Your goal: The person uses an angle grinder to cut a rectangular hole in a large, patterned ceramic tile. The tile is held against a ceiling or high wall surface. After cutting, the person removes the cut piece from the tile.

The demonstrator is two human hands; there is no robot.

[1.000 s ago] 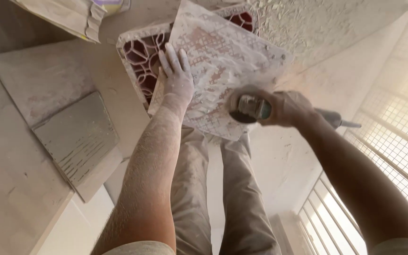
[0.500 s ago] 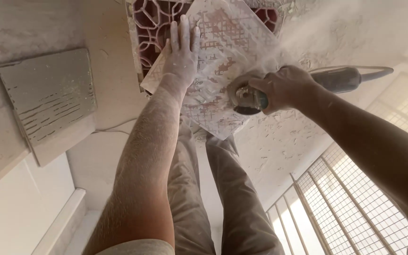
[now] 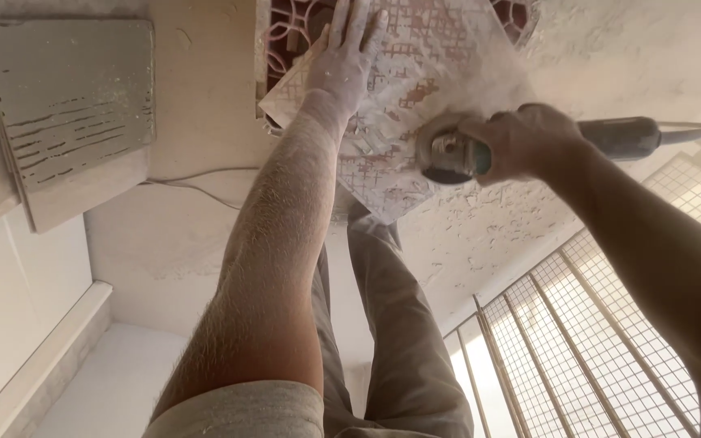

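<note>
Both our hands are busy: our left hand presses flat, fingers spread, on the patterned tile lying atop a red lattice tile, while our right hand clamps the angle grinder at its edge

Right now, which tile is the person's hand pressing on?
The patterned tile with red grid marks. The left hand lies flat on it while the right hand runs a grinder along its edge. The plain grey tile lies apart, untouched.
</note>
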